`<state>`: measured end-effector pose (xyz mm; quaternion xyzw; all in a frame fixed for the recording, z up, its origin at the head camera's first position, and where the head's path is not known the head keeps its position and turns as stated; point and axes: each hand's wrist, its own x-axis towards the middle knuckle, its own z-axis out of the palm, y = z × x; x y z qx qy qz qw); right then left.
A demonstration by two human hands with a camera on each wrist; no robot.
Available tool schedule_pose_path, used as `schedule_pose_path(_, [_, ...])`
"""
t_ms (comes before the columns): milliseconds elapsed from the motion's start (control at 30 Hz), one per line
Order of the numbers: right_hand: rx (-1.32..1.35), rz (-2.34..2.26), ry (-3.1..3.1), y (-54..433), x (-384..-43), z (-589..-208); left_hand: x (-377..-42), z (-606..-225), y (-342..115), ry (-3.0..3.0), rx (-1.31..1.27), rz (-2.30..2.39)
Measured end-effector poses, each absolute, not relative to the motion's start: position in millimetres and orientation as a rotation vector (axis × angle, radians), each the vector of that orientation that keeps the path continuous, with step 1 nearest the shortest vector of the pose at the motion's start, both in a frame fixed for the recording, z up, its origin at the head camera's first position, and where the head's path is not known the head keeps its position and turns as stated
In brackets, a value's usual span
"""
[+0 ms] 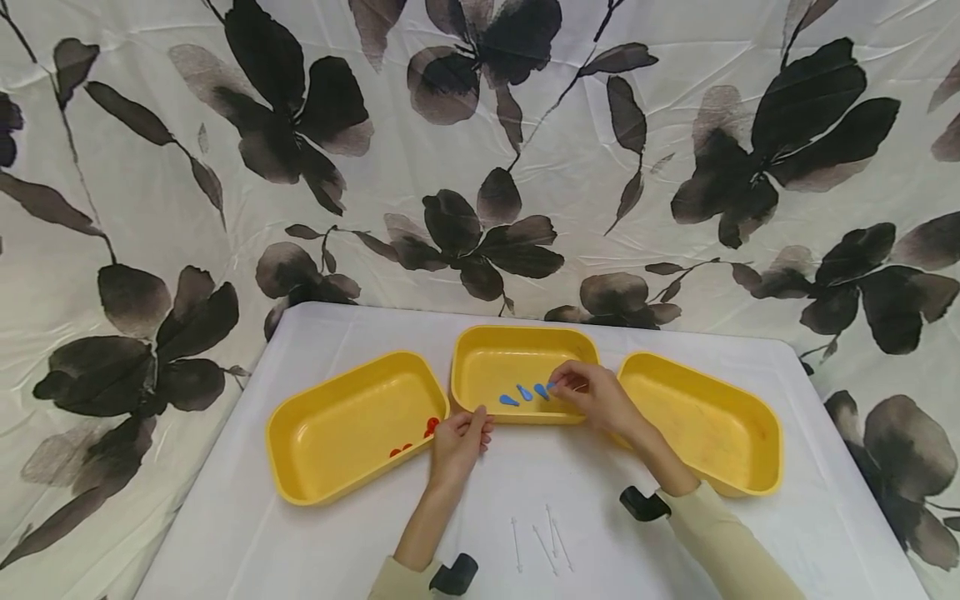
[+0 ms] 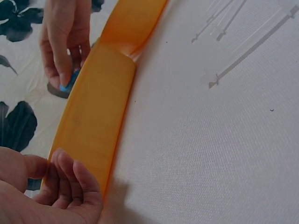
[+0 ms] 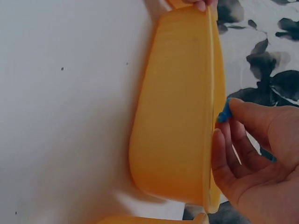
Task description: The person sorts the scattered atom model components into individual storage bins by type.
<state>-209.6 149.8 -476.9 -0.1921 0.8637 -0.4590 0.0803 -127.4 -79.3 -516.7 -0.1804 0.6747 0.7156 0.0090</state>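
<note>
Right hand (image 1: 600,400): thumb and index finger are clamped on a small blue teardrop-shaped piece (image 3: 224,112). I hold this piece over the right part of the middle yellow tray (image 1: 525,354). In the head view my fingertips cover most of it; the right wrist view exposes it, with part of it concealed by the thumb.

Left hand (image 1: 456,446): thumb and curled fingers are clamped on the near rim of the same tray, at its left corner. In the left wrist view my thumb tip is hidden behind the rim.

Three loose blue pieces (image 1: 524,392) lie apart inside the middle tray, left of my right hand. The tray's near wall conceals them from both wrist views.

Left yellow tray (image 1: 322,433): red pieces (image 1: 431,427) lie along its near-right side. The near rim partly cuts them off and some overlap, so I cannot count them reliably.

Right yellow tray (image 1: 705,417): my right forearm (image 1: 663,454) covers its near-left corner.

Four thin translucent sticks (image 1: 517,546) lie on the white-covered counter (image 1: 300,550) between my forearms. They are faint against the cloth; their end shapes are hard to make out.
</note>
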Motion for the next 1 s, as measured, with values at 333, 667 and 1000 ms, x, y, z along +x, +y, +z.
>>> schedule_pose_path(333, [-0.644,-1.262,2.628,149,-226,-487,-128,-518,-80,2.119,-0.556,2.226])
schedule_pose_path(667, [-0.690,-1.143,2.667,143,-244,-498,-129,-519,-80,2.102,-0.538,2.259])
schedule_pose_path(1000, [-0.640,-1.002,2.682,136,-250,-504,-128,-521,-81,2.102,-0.540,2.253])
